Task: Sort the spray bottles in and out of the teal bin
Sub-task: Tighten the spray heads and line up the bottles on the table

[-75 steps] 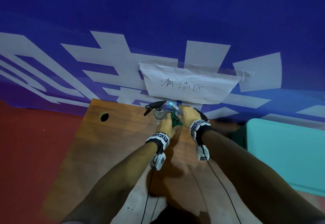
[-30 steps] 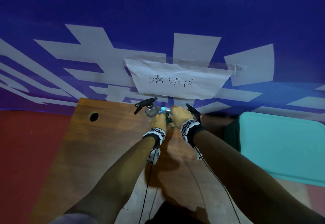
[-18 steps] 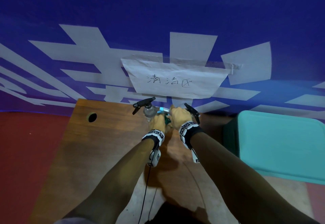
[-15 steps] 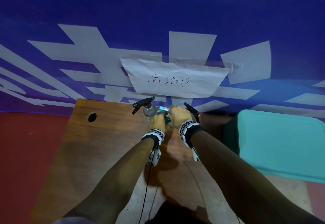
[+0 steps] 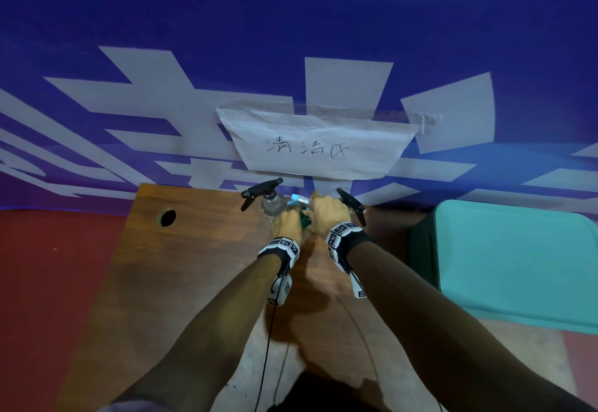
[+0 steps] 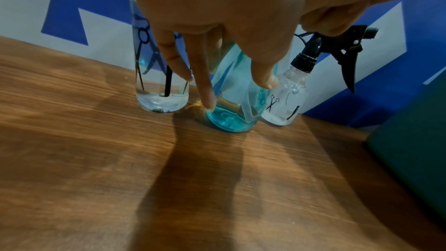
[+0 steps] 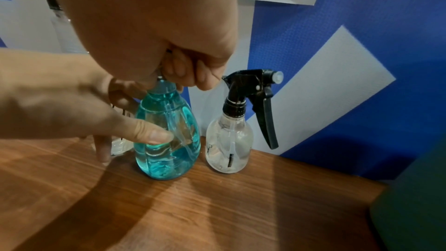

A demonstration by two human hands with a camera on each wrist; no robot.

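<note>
Both hands on the blue bottle at the back edge of the table, same spot as half a second ago. No visible shift since then, only the head camera's framing has drifted a little from 2.5 s back.

Right hand grasps the top of the blue bottle: fingers curled round the neck and spray head. Left hand is against the body lower down: thumb pressed on the front, other fingers straight, reaching down its far side, one tip almost at the tabletop. That reads as steadying with extended fingers, not a clenched grip.

Blue bottle stands upright on the wood, base down, middle of a row of three along the back edge by the blue wall banner.
- Clear bottle with black trigger just beside it on the right, upright, nozzle pointing right in the right wrist view.
- Taller clear bottle just on the left, upright, scissor and comb print on it, black trigger head showing in the head view. Left-hand fingers pass between it and the blue one.

Teal bin sits off the right edge of the table, well apart from the row. All three bottles are outside it.

Paper sign taped to the banner above the bottles.
</note>
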